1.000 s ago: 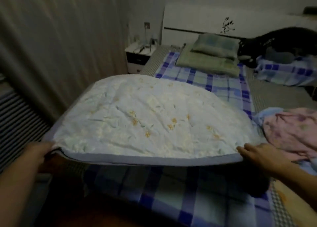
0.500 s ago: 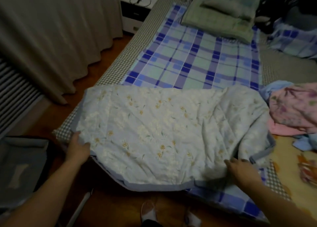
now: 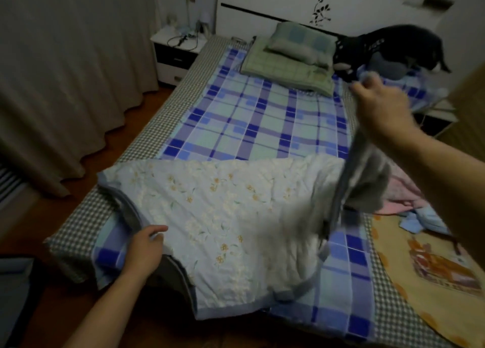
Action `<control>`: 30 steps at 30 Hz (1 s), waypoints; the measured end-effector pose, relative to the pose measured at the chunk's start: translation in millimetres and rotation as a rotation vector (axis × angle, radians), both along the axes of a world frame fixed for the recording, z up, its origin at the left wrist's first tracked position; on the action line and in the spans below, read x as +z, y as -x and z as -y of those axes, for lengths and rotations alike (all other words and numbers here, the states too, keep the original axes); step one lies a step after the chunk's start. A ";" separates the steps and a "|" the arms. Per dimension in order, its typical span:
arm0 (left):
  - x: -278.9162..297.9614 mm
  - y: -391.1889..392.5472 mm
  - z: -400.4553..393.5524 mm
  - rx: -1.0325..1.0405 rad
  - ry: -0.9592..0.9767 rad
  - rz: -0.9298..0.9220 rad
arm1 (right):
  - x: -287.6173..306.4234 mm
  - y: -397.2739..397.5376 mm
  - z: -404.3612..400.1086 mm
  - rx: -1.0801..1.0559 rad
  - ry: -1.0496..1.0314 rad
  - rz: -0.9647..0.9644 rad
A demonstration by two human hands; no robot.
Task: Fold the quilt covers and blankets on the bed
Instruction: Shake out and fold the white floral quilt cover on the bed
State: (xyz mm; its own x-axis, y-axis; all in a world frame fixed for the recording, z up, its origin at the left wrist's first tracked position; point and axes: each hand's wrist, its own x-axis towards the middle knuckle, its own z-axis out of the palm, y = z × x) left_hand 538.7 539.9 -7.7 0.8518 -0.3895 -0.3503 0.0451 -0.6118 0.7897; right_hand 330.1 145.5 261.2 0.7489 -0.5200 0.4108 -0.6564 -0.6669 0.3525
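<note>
While the floral quilt (image 3: 210, 216) lies across the foot of the bed (image 3: 78, 232), over the blue plaid sheet (image 3: 262, 121), I have my left hand (image 3: 143, 250) resting on its near left edge, fingers loosely bent over the grey border; I judge this anchors that side so the cloth does not slide. My right hand (image 3: 380, 106) is raised high, pinching the quilt's right end, which hangs from it in a blurred drape, probably so I can carry it across for a fold. A pink blanket (image 3: 404, 190) lies bunched just beside the quilt on the right, not yet folded. At the head of the bed sit a green pillow (image 3: 301, 43) and a black cat (image 3: 380, 45), well apart from my work.
</note>
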 end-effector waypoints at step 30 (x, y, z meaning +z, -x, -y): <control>0.8 42.2 -88.7 0.639 0.272 -0.407 | -221.6 -36.7 -94.4 -0.506 -1.037 0.091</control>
